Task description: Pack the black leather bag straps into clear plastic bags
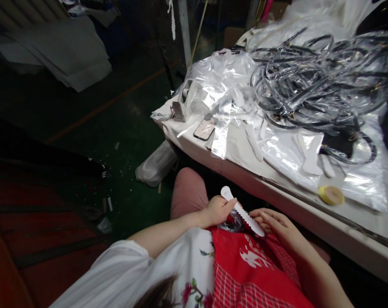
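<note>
In my lap, my left hand [218,209] is closed on a flat white strip [247,218] with a rounded end and a notched edge, the thumb pressed on top. The strip slants down to the right. My right hand [272,221] is beside its lower end, fingers curled together; what they hold, if anything, is hidden. Under the strip, partly covered by my hands, lies something dark and shiny in clear plastic [232,223]. Similar white strips [254,143] lie on the table at the right.
The white-covered table [238,160] carries a tangle of black cords in clear plastic [309,81], clear bags [219,77], a phone [205,127], a tape dispenser [182,102] and a yellow tape roll [331,195]. A wrapped bundle [157,164] lies on the green floor, left of my knee.
</note>
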Demonstrator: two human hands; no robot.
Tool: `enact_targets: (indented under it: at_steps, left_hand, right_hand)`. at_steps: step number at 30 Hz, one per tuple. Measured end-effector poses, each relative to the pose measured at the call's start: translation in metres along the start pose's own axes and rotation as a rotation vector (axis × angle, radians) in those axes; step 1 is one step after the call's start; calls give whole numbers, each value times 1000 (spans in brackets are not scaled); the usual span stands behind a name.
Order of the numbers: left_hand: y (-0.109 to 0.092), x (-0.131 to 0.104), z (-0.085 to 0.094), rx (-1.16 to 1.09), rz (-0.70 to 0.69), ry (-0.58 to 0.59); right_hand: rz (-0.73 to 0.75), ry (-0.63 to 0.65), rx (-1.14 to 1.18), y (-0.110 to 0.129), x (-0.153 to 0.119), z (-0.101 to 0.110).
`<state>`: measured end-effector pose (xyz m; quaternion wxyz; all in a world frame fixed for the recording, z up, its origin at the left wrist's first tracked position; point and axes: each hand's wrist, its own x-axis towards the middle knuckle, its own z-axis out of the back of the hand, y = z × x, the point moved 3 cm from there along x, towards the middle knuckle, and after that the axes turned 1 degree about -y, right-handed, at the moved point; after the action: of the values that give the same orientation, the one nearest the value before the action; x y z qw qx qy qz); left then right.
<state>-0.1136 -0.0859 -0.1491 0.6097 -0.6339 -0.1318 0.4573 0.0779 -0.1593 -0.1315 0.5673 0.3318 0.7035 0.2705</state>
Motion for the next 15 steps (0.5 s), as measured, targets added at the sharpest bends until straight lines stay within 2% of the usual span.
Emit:
enact_targets:
  at_steps: [3,8,11,15]
  left_hand:
    - [-2,0,-1,30,6,9]
    - [-5,1,-1,185,-43,7]
    - [-9,-1,0,238,-144,15]
    - [-20,-8,-1,268,-295,41]
  right_hand:
    - [-25,26,-111,-4,0,-10]
    - [-8,-22,-96,-18,9,-21]
    - [40,-35,-74,-21,11,-23]
    - [-6,-60,48,-25,10,-26]
